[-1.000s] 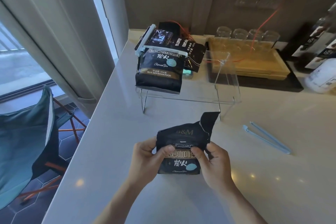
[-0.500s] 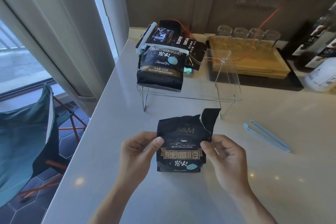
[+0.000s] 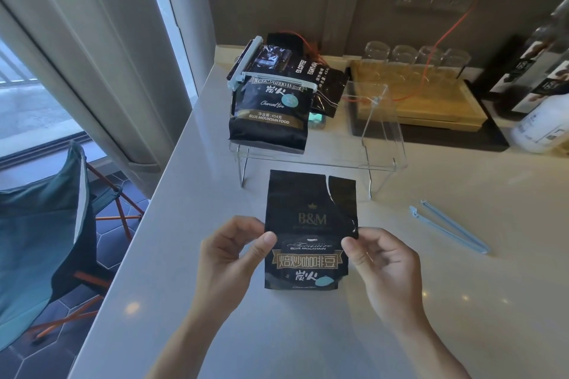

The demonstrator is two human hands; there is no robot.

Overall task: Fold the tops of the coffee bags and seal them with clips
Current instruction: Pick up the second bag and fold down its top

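Bag: black bag (image 3: pixel 309 224) stands upright on the surface (image 3: pixel 462 301), just in front of you, between both hands. Top flat and unfolded; a tear or crease runs down its right upper part.
Progress: approx. halfway or more, I'd judge. One bag w/ a clip (image 3: pixel 246 66) across its folded top already sits on the clear stand (image 3: pixel 381 144) behind. A 2nd dark bag lies behind it; can't tell if that one's sealed. Your bag: fold not started, clip not on.
Left: fold the top down, then fit the spare clip.
Left hand (image 3: pixel 228 258): thumb pressed on the bag's left edge at mid-height, other fingers curled behind it. A narrow pinch on the bag.
Right hand (image 3: pixel 385 268): thumb and forefinger nip the right edge at about the same height. Rest of the fingers loosely bent, holding nothing else.
Spare clip: blue clip (image 3: pixel 449 229) lies open in a V on the surface, to your right, apart from the bag.
Next, prob.: shift both pinches up to the top edge before you fold.
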